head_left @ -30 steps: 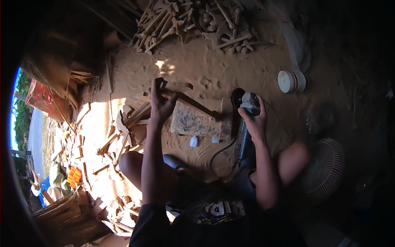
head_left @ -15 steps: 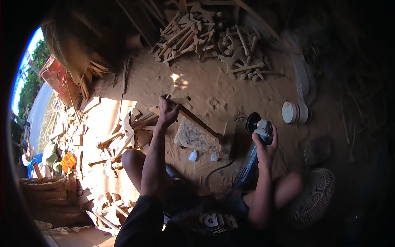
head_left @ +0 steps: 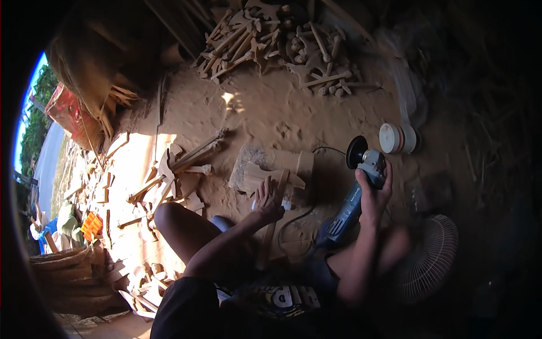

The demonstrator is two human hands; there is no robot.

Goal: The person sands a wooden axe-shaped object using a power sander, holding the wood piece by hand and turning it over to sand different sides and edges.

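My left hand [head_left: 269, 199] bears on a wooden piece [head_left: 264, 179], its fingers laid across the wood and holding it against the block. The broad, pale head of this piece lies on a low, worn block [head_left: 305, 164]; its long bar slants toward my lap, partly covered by the hand. To the right, my right hand [head_left: 377, 192] is wrapped round the front of a blue-and-grey angle grinder [head_left: 344, 217]. The grinder's dark round disc [head_left: 355, 152] points up and away, apart from the wood. Whether the disc spins cannot be made out.
Behind the block lies a heap of shaped wooden pieces [head_left: 243, 42]. More pieces [head_left: 169, 169] lie at the left in sunlight. A white tub [head_left: 392, 138] lies beyond the grinder, and a round wire fan guard [head_left: 432, 257] stands at my right knee. A cord [head_left: 293, 217] curves beside the block.
My left hand has come back toward me and right, turning the wooden piece so its bar points at my lap. The grinder has shifted slightly right and up in view.
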